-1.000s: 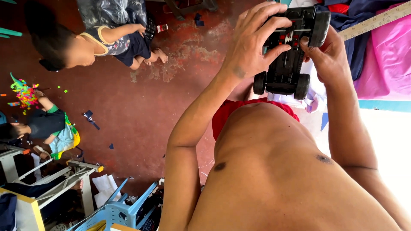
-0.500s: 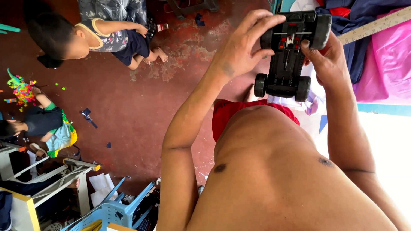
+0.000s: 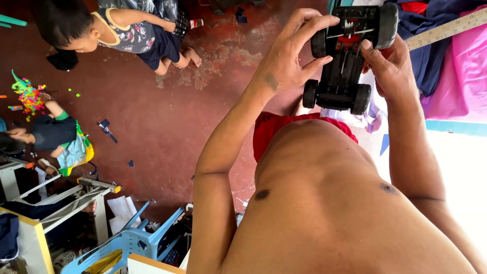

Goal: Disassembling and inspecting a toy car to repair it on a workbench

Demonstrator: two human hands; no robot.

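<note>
A black toy car [image 3: 341, 76] with big black wheels and a red part in its chassis is held up in front of my bare torso, underside facing me. My left hand [image 3: 289, 58] grips its left side, fingers spread over the front wheel and chassis. My right hand [image 3: 390, 66] holds the right side, thumb pressed on the chassis near the top wheel. Both forearms reach up from the bottom of the view.
Two children sit on the red floor, one at the top left [image 3: 116, 30], one at the far left [image 3: 48, 134] beside colourful small toy pieces [image 3: 28, 96]. A blue plastic chair [image 3: 127, 243] and white frames stand lower left. Pink cloth [image 3: 459, 66] and a ruler [image 3: 446, 30] lie right.
The toy car has shifted slightly up in my hands. The child at the top left leaned further into view. My grip stays the same.
</note>
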